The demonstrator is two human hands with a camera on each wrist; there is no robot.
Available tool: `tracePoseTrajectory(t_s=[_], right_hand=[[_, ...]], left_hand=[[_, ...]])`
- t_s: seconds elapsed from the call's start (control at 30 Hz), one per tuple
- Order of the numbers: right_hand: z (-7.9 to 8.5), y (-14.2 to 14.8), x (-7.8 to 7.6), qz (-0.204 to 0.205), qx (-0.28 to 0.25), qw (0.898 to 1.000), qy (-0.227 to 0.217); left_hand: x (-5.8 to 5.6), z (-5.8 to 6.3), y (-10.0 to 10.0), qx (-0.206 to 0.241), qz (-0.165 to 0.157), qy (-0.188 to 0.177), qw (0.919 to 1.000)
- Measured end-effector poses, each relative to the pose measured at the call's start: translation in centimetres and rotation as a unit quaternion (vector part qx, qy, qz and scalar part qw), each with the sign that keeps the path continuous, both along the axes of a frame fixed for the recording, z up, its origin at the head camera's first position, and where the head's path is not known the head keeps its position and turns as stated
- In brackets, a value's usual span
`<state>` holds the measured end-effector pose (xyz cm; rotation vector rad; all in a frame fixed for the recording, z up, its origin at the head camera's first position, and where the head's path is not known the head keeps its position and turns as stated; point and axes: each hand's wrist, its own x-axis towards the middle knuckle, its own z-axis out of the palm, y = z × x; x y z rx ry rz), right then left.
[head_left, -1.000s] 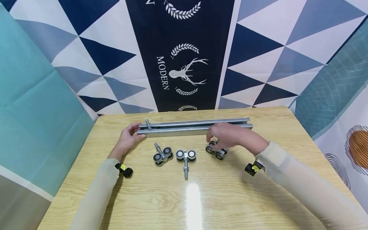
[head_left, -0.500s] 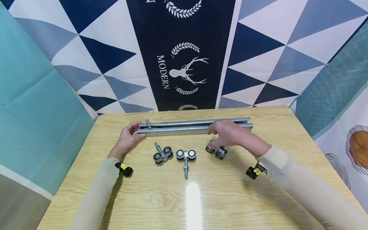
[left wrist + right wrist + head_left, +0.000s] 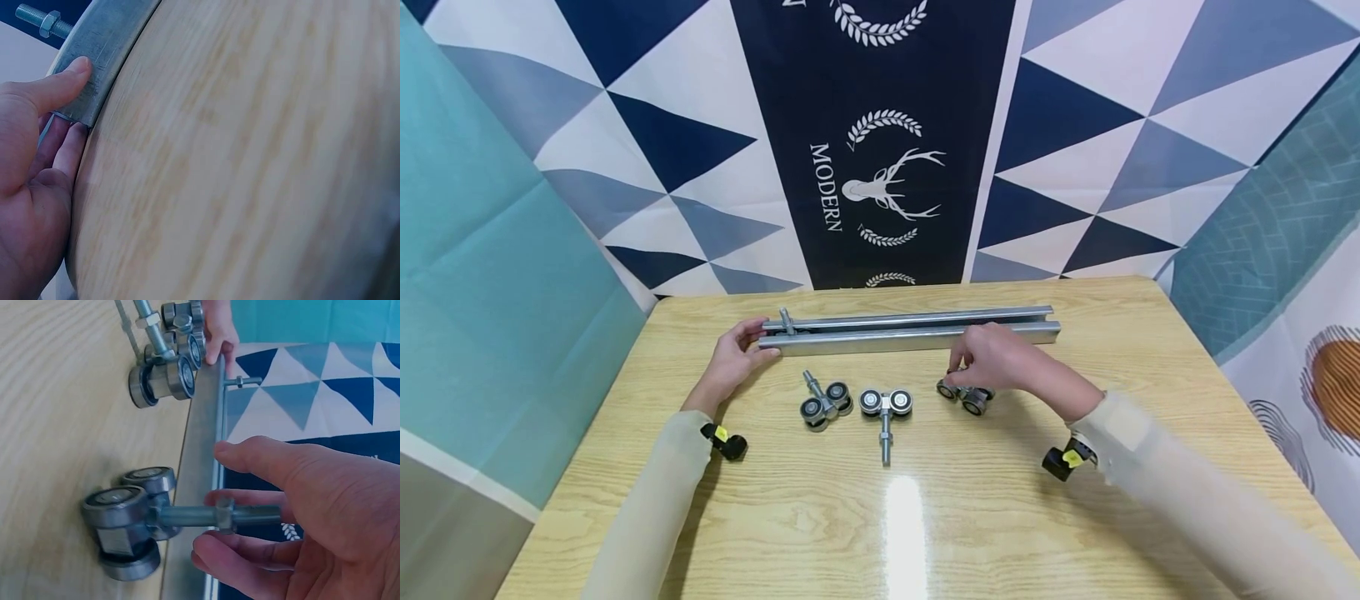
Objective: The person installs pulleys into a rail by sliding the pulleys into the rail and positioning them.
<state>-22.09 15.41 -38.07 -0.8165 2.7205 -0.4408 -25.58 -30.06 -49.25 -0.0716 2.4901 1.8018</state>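
A metal channel track [image 3: 880,340] lies along the back of the table, its slot facing up. My left hand [image 3: 734,357] grips its left end, thumb on the near side [image 3: 78,78] and fingers at the end and far side. From the slot beside that hand sticks the threaded bolt [image 3: 786,322] of a roller. In front of the track, my right hand [image 3: 1000,358] reaches over a four-wheeled roller trolley [image 3: 973,402]. In the right wrist view its bolt [image 3: 250,515] points between thumb and fingers, with a gap below the thumb.
Two more roller trolleys lie on the wooden table [image 3: 820,525]: one tilted [image 3: 826,405] on the left, and one in the middle [image 3: 886,407] with its bolt toward me. A patterned cloth [image 3: 880,192] hangs behind the table.
My right hand's fingers opened above the right trolley, then came down closer together around its bolt. My left hand, the track and the other trolleys stay put.
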Motion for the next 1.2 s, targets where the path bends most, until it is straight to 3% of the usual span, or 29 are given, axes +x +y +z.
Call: tracePoseTrajectory(t_s=[0.47, 0.57, 0.67, 0.8, 0.87, 0.97, 1.1, 1.17, 1.2], right_hand=[[-0.6, -0.1, 0.9, -0.019, -0.034, 0.999, 0.017], [-1.0, 0.2, 0.6, -0.005, -0.044, 0.999, 0.021], [-3.1, 1.1, -0.9, 0.020, -0.056, 0.998, 0.036], [-7.2, 2.4, -3.5, 0.029, -0.064, 0.996, 0.053], [-8.0, 2.6, -4.0, 0.026, -0.067, 0.996, 0.050], [-7.4, 2.4, -3.6, 0.031, -0.070, 0.996, 0.056], [-4.6, 1.6, -2.0, 0.034, -0.057, 0.997, 0.035], [-5.9, 2.0, -2.7, 0.042, -0.077, 0.995, 0.048], [-5.7, 2.0, -2.7, 0.041, -0.069, 0.996, 0.042]], left_hand=[[0.1, -0.3, -0.3, 0.001, -0.001, -0.008, 1.0000], [0.1, -0.2, -0.3, 0.001, 0.000, -0.009, 1.0000], [0.1, -0.2, -0.3, 0.005, 0.000, -0.008, 1.0000], [0.1, -0.2, -0.2, 0.006, -0.002, -0.003, 1.0000], [0.1, -0.1, -0.1, 0.006, -0.002, -0.002, 1.0000], [0.1, -0.1, -0.1, 0.007, -0.003, -0.002, 1.0000], [0.1, 0.0, 0.0, 0.002, -0.002, -0.003, 1.0000], [0.1, 0.0, -0.1, 0.001, -0.002, -0.004, 1.0000], [0.0, 0.0, -0.1, 0.002, -0.001, -0.005, 1.0000]])
